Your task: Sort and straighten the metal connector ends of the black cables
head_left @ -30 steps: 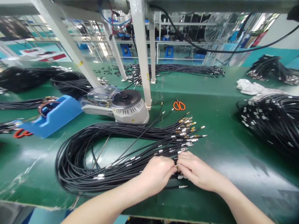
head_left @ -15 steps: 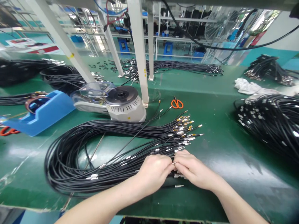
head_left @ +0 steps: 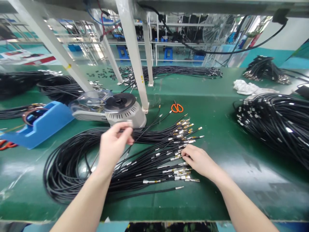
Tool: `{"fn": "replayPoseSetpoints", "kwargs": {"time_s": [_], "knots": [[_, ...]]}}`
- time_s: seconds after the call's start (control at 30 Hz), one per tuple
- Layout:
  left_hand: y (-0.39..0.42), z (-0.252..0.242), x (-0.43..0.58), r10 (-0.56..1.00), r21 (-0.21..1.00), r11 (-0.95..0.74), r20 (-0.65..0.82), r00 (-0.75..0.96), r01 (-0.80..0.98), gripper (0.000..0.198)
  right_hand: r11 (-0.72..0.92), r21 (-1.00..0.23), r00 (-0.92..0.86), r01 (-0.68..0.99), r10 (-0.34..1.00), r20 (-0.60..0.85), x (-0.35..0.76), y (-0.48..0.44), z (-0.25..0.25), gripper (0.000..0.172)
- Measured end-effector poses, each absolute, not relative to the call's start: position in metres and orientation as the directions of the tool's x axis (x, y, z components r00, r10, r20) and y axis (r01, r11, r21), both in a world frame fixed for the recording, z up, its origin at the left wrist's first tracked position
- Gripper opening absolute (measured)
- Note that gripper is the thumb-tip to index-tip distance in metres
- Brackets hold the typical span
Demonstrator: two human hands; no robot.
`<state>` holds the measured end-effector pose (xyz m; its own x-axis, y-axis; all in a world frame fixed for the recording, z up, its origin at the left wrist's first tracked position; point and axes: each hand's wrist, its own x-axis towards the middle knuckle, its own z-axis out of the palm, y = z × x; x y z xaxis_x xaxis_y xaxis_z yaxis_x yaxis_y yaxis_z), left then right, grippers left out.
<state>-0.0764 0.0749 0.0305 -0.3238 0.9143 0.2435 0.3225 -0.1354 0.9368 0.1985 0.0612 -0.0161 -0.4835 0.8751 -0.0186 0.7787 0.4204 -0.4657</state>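
My left hand [head_left: 114, 143] is raised over the looped bundle of black cables [head_left: 79, 190], in front of the tape dispenser. Its fingers are pinched, and a small pale piece [head_left: 130, 123], blurred, shows at their tips; I cannot tell what it is. My right hand [head_left: 198, 158] is closed at the right end of the bundle, fingertips at the metal cable ends [head_left: 177, 158]. What it grips is hidden by the fingers. Silver and yellowish ends fan out there, and one cable end [head_left: 179, 187] lies apart nearer the front.
A round-topped tape dispenser [head_left: 125, 111] stands behind the bundle, a blue tape holder [head_left: 51, 120] to the left. Orange-handled scissors [head_left: 177, 107] lie behind the cable ends. A large cable coil [head_left: 272, 119] and white gloves [head_left: 251, 87] are at right. White posts [head_left: 135, 61] rise from the green table.
My hands were together at the front of the cable ends. The left has moved up and left, toward the tape dispenser; the right has shifted slightly back among the ends.
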Motion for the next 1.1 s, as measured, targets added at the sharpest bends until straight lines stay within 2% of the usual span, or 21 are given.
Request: {"fn": "replayPoseSetpoints", "kwargs": {"time_s": [0.03, 0.1, 0.17, 0.23, 0.3, 0.33, 0.4, 0.57, 0.7, 1.1], "knots": [[0.072, 0.025, -0.066, 0.940, 0.910, -0.140, 0.246, -0.238, 0.391, 0.026, 0.424, -0.473, -0.487, 0.772, 0.873, -0.013, 0.197, 0.061, -0.016, 0.016], [0.062, 0.016, -0.041, 0.950, 0.804, -0.261, 0.313, -0.007, 0.534, 0.027, 0.422, -0.520, -0.491, 0.743, 0.871, 0.006, 0.197, 0.059, -0.016, 0.016], [0.051, 0.007, -0.016, 0.886, 0.595, -0.460, 0.356, 0.297, 0.659, 0.017, 0.399, -0.600, -0.484, 0.693, 0.875, 0.024, 0.198, 0.057, -0.016, 0.014], [0.043, -0.001, 0.005, 0.802, 0.368, -0.598, 0.293, 0.521, 0.712, 0.016, 0.366, -0.680, -0.478, 0.635, 0.878, 0.026, 0.200, 0.056, -0.015, 0.012], [0.040, -0.008, 0.017, 0.762, 0.217, -0.647, 0.223, 0.609, 0.731, 0.019, 0.343, -0.729, -0.483, 0.593, 0.875, 0.019, 0.200, 0.054, -0.014, 0.012], [0.040, -0.011, 0.021, 0.758, 0.182, -0.651, 0.201, 0.620, 0.737, 0.021, 0.337, -0.741, -0.487, 0.581, 0.873, 0.015, 0.200, 0.054, -0.013, 0.012], [0.042, -0.015, 0.023, 0.767, 0.191, -0.642, 0.167, 0.620, 0.743, 0.023, 0.334, -0.747, -0.496, 0.575, 0.868, 0.007, 0.200, 0.055, -0.012, 0.013], [0.047, -0.018, 0.025, 0.824, 0.391, -0.542, 0.075, 0.561, 0.744, 0.020, 0.374, -0.718, -0.551, 0.587, 0.834, -0.016, 0.202, 0.058, -0.014, 0.017], [0.046, -0.021, 0.029, 0.857, 0.496, -0.473, 0.070, 0.510, 0.728, 0.020, 0.418, -0.690, -0.583, 0.591, 0.812, -0.008, 0.201, 0.058, -0.016, 0.021], [0.043, -0.025, 0.034, 0.875, 0.582, -0.441, 0.110, 0.471, 0.683, 0.023, 0.472, -0.628, -0.594, 0.618, 0.804, 0.020, 0.198, 0.055, -0.017, 0.020]]}}
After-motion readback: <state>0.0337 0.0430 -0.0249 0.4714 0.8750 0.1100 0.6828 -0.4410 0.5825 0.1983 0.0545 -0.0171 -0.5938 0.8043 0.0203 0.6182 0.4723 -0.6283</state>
